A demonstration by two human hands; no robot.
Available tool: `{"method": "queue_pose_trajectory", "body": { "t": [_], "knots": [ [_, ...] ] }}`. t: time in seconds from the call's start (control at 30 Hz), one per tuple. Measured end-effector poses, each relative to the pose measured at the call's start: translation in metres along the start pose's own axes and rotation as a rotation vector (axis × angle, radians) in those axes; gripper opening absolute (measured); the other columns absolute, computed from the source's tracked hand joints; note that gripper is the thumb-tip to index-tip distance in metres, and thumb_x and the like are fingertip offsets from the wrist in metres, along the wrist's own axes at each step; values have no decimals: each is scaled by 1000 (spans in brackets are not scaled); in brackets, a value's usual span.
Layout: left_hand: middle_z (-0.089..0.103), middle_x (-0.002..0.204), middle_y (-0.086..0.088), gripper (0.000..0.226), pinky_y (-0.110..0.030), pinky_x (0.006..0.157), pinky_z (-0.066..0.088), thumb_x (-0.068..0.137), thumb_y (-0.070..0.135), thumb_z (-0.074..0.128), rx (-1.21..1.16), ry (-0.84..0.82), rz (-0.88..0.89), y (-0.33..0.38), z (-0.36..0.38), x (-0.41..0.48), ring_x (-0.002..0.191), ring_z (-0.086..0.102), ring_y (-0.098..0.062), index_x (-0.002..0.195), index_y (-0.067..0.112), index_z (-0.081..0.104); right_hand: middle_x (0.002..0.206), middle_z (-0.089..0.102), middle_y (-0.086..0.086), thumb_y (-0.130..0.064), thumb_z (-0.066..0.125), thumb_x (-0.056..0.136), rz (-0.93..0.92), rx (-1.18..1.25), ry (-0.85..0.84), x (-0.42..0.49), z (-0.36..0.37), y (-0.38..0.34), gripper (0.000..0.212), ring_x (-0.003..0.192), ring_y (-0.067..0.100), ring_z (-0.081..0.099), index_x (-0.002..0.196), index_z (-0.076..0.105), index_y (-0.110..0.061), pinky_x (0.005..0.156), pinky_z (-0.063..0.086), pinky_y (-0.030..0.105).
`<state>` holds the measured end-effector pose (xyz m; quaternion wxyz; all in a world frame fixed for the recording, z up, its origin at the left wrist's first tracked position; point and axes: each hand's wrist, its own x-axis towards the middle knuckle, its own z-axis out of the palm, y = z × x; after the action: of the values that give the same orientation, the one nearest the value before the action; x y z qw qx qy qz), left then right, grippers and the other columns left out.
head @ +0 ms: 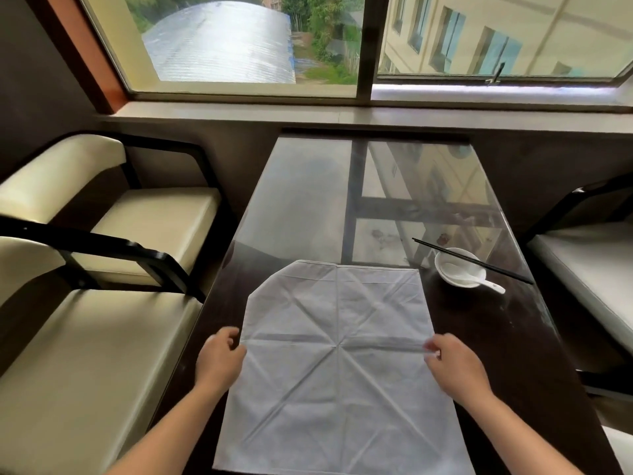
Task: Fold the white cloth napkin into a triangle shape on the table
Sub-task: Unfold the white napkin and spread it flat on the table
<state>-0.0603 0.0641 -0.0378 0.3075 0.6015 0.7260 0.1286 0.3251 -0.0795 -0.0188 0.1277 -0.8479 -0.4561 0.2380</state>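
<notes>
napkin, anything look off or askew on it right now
Yes. The napkin lies flat, but its far left corner is cut off: the edge runs diagonally there, as if turned under. Old creases fan out from its middle. The left hand and right hand hold its side edges.

All that shows of me is two hands and two forearms, bare throughout. My left hand (221, 358), at the left edge of the white napkin (337, 371), shows its back, with the knuckles as a rounded ridge and the thumb on the side toward the napkin. My right hand (454, 363), at the napkin's right edge, shows its back too; its fingertips are blurred, so I cannot make out the nails. My left forearm (171, 426) and right forearm (524, 426), either side of the napkin's near half, are bare and smooth from the wrist to where the view cuts them off, and look broader toward that cut.
</notes>
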Motion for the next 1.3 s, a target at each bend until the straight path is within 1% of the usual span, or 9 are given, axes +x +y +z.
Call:
{"method": "queue_pose_trajectory", "body": {
  "t": [0.17, 0.27, 0.37, 0.47, 0.57, 0.67, 0.97, 1.13, 1.3],
  "knots": [
    [61, 131, -10, 44, -37, 95, 43, 91, 24, 59, -153, 12, -142, 45, 7, 66, 119, 56, -31, 133, 11, 58, 143, 55, 1, -15, 60, 94, -139, -10, 4, 76, 4, -40, 39, 130, 24, 51, 133, 61, -17, 104, 44, 39],
    [58, 77, -6, 14, -35, 71, 37, 86, 16, 58, -234, 33, -197, 61, 10, 90, 81, 53, -30, 74, 20, 61, 159, 34, -4, -23, 58, 96, -197, -135, -81, 97, 13, -50, 51, 140, 25, 37, 146, 46, -24, 111, 39, 41],
    [38, 59, -6, 35, -36, 59, 29, 79, 12, 59, -383, 15, -278, 64, 17, 112, 63, 37, -24, 50, 18, 40, 163, 23, -9, -39, 58, 94, -191, -291, -150, 103, 18, -49, 58, 143, 21, 31, 148, 38, -32, 109, 42, 41],
    [68, 78, -15, 12, -39, 69, 50, 78, 16, 72, -746, 5, -441, 73, 19, 124, 73, 64, -32, 69, 13, 65, 164, 20, -11, -45, 58, 92, -192, -354, -146, 104, 19, -48, 58, 145, 18, 28, 146, 38, -36, 107, 42, 37],
    [68, 84, -15, 5, -41, 80, 56, 87, 2, 67, -982, 15, -512, 93, 20, 130, 79, 67, -28, 91, 2, 65, 163, 23, -10, -44, 59, 92, -188, -371, -145, 105, 17, -52, 55, 143, 19, 31, 144, 41, -36, 104, 44, 36],
    [70, 98, -18, 28, -42, 87, 57, 81, -10, 70, -1035, 83, -438, 105, 22, 136, 88, 69, -28, 104, 6, 68, 161, 27, -9, -43, 60, 90, -194, -386, -136, 108, 18, -54, 53, 140, 20, 35, 140, 46, -35, 101, 46, 36],
    [66, 98, -9, 35, -22, 71, 52, 79, -10, 67, -853, 218, -148, 130, 13, 150, 82, 63, -18, 111, 6, 69, 160, 29, -10, -44, 60, 90, -209, -387, -113, 111, 20, -50, 50, 139, 19, 35, 138, 48, -37, 101, 47, 35],
    [54, 125, -13, 42, -35, 95, 47, 83, -1, 58, -214, 294, 52, 112, 17, 153, 110, 56, -29, 121, 15, 66, 161, 27, -11, -44, 60, 91, -189, -373, -114, 110, 22, -52, 52, 141, 19, 33, 141, 46, -37, 101, 47, 36],
    [44, 147, -15, 51, -46, 111, 35, 89, 40, 57, 366, -58, 625, 79, 51, 94, 136, 39, -37, 138, 24, 54, 164, 20, -8, -42, 57, 94, -182, -374, -124, 107, 27, -49, 55, 146, 20, 25, 146, 40, -35, 108, 42, 37]
  ]
}}
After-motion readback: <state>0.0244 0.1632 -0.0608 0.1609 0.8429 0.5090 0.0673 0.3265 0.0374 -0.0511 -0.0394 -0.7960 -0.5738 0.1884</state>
